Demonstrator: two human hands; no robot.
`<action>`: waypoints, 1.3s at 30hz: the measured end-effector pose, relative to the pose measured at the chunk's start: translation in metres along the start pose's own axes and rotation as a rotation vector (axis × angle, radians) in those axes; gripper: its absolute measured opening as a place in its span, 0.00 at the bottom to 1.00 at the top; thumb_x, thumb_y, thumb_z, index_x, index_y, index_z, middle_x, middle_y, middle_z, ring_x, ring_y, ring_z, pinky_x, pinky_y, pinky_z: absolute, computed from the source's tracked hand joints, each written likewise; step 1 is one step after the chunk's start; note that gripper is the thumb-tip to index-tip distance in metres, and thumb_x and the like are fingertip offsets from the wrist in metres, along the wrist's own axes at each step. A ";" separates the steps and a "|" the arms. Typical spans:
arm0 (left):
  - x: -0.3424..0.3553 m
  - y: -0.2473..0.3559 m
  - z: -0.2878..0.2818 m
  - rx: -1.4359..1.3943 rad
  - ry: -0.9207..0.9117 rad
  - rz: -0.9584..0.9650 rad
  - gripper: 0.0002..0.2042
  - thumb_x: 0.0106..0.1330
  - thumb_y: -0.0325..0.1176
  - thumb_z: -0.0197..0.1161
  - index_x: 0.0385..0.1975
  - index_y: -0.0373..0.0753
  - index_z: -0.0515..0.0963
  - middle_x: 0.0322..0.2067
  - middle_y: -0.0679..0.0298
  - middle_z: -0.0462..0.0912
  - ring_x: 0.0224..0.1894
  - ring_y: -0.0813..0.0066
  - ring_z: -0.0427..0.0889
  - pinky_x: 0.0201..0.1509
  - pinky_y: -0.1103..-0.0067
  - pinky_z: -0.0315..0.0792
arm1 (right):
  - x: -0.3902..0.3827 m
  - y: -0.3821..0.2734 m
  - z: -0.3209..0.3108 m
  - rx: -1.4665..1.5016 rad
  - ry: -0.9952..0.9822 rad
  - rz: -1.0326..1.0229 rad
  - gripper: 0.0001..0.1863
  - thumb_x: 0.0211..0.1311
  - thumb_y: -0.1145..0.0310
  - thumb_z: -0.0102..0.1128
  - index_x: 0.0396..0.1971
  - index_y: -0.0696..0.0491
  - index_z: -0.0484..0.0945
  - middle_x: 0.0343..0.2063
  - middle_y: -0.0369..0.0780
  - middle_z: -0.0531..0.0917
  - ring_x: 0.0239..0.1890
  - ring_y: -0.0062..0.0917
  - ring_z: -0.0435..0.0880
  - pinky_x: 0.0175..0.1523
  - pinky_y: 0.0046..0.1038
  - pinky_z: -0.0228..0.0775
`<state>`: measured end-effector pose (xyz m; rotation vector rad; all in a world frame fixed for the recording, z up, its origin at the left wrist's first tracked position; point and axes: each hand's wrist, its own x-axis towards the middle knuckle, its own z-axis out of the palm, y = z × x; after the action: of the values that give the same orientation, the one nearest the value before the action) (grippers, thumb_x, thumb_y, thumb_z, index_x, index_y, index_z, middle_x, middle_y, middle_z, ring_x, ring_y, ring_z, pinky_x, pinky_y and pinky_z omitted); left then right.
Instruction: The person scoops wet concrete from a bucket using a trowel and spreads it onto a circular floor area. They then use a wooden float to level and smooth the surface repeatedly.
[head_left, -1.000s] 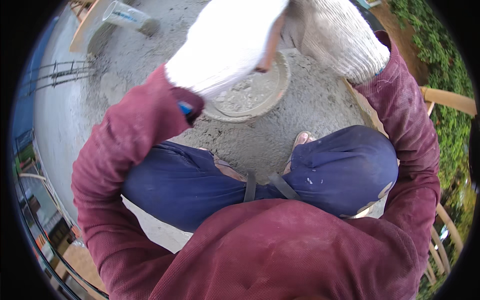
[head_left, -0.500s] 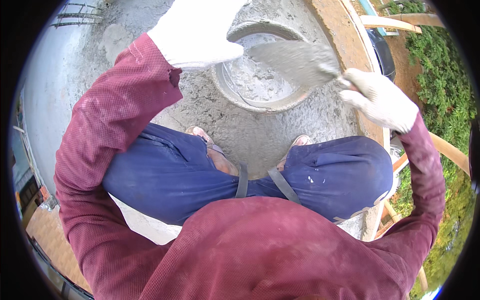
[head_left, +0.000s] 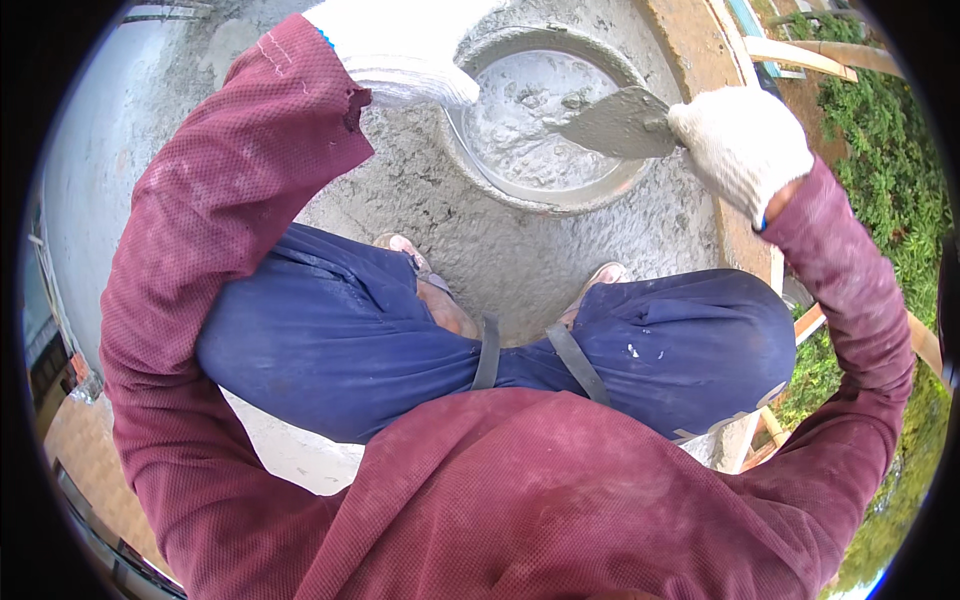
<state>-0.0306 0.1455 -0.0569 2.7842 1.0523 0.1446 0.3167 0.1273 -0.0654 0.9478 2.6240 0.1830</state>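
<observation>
My right hand (head_left: 742,145), in a white knit glove, is closed on the handle of a mortar-smeared trowel (head_left: 615,128). Its blade hangs over the right part of a round bucket (head_left: 545,198) of wet grey cement mix (head_left: 510,110). My left hand (head_left: 400,50), also gloved, is at the top edge by the bucket's left rim; overexposure and the frame edge hide what its fingers do. My feet and bent knees flank wet, rough concrete (head_left: 500,260) below the bucket.
A brown board edge (head_left: 700,80) runs along the right, with wooden poles (head_left: 805,55) and leafy green plants (head_left: 870,170) beyond it. A pale smooth surface (head_left: 100,180) lies to the left, with dark bars (head_left: 160,14) at the top.
From both hands high and close together, my right hand moved right and down, showing the trowel, whose blade has since settled over the bucket. My left hand shifted left, then slightly up.
</observation>
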 end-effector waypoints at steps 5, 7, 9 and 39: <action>0.015 0.003 0.016 -0.039 0.025 0.027 0.35 0.58 0.52 0.73 0.58 0.31 0.78 0.51 0.42 0.83 0.54 0.41 0.81 0.61 0.56 0.75 | 0.029 0.019 0.023 0.254 -0.407 -0.075 0.05 0.53 0.71 0.63 0.31 0.50 0.83 0.28 0.47 0.85 0.38 0.48 0.87 0.44 0.45 0.78; 0.014 0.001 0.011 -0.022 0.082 0.056 0.33 0.61 0.52 0.72 0.58 0.31 0.78 0.53 0.42 0.82 0.57 0.41 0.81 0.63 0.57 0.75 | 0.030 0.019 0.039 0.401 -0.402 -0.133 0.04 0.52 0.72 0.63 0.30 0.52 0.81 0.27 0.46 0.84 0.37 0.48 0.86 0.43 0.45 0.77; 0.010 0.001 0.010 -0.050 0.138 -0.004 0.31 0.65 0.52 0.69 0.59 0.33 0.78 0.55 0.43 0.82 0.59 0.42 0.80 0.65 0.58 0.74 | 0.027 0.011 0.042 0.496 -0.455 -0.081 0.05 0.51 0.73 0.62 0.28 0.54 0.76 0.25 0.48 0.81 0.34 0.50 0.83 0.40 0.45 0.73; 0.081 -0.020 0.027 -0.489 0.073 -0.255 0.24 0.79 0.37 0.61 0.71 0.37 0.72 0.69 0.60 0.77 0.73 0.68 0.71 0.78 0.70 0.62 | -0.266 -0.032 0.151 0.495 0.138 0.830 0.23 0.63 0.66 0.68 0.57 0.56 0.81 0.40 0.46 0.86 0.41 0.41 0.86 0.49 0.39 0.80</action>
<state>0.0215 0.2107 -0.0847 2.2073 1.1888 0.4114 0.5435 -0.0669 -0.1407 2.2204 2.2519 -0.2294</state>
